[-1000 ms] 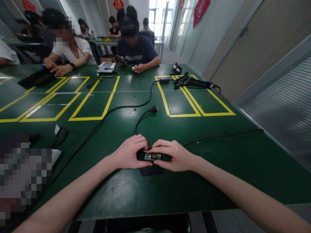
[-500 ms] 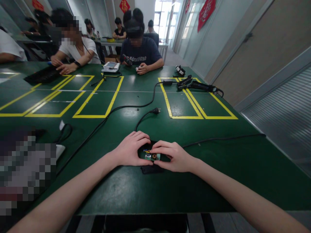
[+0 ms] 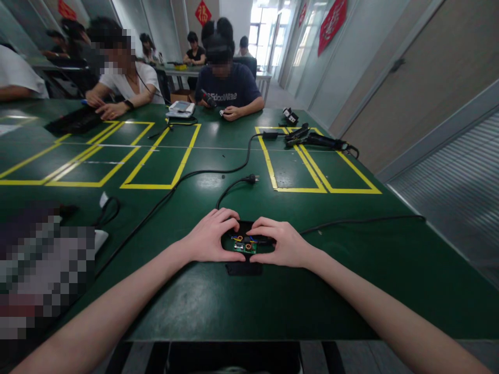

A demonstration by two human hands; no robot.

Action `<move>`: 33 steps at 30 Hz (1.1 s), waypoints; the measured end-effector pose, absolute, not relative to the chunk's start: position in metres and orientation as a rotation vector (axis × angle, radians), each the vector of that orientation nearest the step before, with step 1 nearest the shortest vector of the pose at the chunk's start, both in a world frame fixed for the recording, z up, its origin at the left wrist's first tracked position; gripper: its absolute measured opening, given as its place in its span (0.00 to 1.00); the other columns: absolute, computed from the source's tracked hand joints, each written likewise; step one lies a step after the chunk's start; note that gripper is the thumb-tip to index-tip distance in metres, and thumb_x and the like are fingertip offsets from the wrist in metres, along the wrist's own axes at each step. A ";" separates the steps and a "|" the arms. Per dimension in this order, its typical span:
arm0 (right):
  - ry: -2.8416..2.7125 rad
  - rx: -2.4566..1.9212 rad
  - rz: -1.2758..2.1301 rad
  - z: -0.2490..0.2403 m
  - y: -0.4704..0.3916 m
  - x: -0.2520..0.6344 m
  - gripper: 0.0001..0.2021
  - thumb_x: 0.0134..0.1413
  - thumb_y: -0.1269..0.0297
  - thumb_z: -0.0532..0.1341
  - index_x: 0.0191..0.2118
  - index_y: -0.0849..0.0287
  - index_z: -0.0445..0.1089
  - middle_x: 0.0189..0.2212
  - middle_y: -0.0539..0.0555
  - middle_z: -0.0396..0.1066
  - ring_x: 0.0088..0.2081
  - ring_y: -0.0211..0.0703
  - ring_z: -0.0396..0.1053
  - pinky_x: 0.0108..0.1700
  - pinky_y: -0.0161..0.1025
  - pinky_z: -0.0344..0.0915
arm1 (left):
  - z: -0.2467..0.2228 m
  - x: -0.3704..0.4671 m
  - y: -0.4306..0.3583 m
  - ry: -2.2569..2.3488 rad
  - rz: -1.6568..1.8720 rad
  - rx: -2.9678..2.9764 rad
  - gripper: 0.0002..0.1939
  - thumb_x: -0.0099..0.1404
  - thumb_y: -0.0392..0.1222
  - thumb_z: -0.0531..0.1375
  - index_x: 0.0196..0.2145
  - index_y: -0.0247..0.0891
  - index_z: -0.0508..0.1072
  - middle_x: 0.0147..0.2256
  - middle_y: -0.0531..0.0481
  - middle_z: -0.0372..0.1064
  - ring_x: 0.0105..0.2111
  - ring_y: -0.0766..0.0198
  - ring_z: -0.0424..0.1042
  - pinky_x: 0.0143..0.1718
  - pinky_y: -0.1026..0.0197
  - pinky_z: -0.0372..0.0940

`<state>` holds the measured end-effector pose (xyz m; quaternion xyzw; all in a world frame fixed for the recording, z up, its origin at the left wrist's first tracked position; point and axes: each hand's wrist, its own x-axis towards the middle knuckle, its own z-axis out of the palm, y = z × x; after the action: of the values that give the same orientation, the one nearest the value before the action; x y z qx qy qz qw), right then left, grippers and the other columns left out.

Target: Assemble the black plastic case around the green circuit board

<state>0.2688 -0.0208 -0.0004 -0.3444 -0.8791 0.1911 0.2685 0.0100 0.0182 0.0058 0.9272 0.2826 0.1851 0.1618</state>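
A small green circuit board (image 3: 239,249) with copper coils and thin blue and yellow wires lies between my hands in a black plastic housing (image 3: 245,227). My left hand (image 3: 208,237) curls around the housing's left end, thumb at the near edge and fingers at the far edge. Around the right end my right hand (image 3: 288,244) is bent the same way, its thumb close to the board's near corner. A flat black piece (image 3: 244,269) lies on the table just below the thumbs. The housing's ends are partly hidden by my hands.
On the green table (image 3: 187,306) a plug (image 3: 252,178) lies beyond my hands, with black cables (image 3: 202,171) running across. Black power tools (image 3: 317,138) rest far right. Co-workers sit opposite, one holding a small white object (image 3: 222,112). Blurred-out items (image 3: 42,270) are at left.
My right fingers have moved off the board's wires toward the housing's far edge. More of the coils and wires shows now. My left hand has stayed nearly in place.
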 end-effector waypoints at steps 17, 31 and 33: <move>-2.412 -1.038 0.290 -0.003 -0.012 0.274 0.14 0.66 0.54 0.65 0.50 0.57 0.78 0.48 0.60 0.76 0.42 0.49 0.79 0.43 0.45 0.76 | 0.001 0.014 0.018 0.964 0.598 2.616 0.32 0.53 0.70 0.71 0.39 0.41 0.70 0.51 0.42 0.69 0.49 0.48 0.69 0.51 0.47 0.66; -2.427 -0.968 0.274 0.001 -0.017 0.268 0.18 0.57 0.56 0.71 0.50 0.57 0.77 0.46 0.62 0.75 0.45 0.54 0.74 0.46 0.52 0.75 | 0.005 0.009 0.022 0.946 0.549 2.626 0.34 0.51 0.71 0.72 0.41 0.41 0.70 0.49 0.44 0.68 0.48 0.48 0.68 0.50 0.48 0.66; -2.414 -0.983 0.261 -0.001 -0.017 0.267 0.17 0.58 0.56 0.70 0.50 0.57 0.77 0.47 0.62 0.75 0.47 0.55 0.73 0.47 0.53 0.75 | 0.006 0.007 0.023 0.934 0.544 2.627 0.34 0.51 0.70 0.72 0.41 0.41 0.71 0.49 0.44 0.67 0.49 0.48 0.68 0.52 0.47 0.66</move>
<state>0.2668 -0.0172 -0.0014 -0.3625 -0.8904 0.0962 0.2580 0.0068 0.0232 0.0063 0.9143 0.3251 0.1893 0.1500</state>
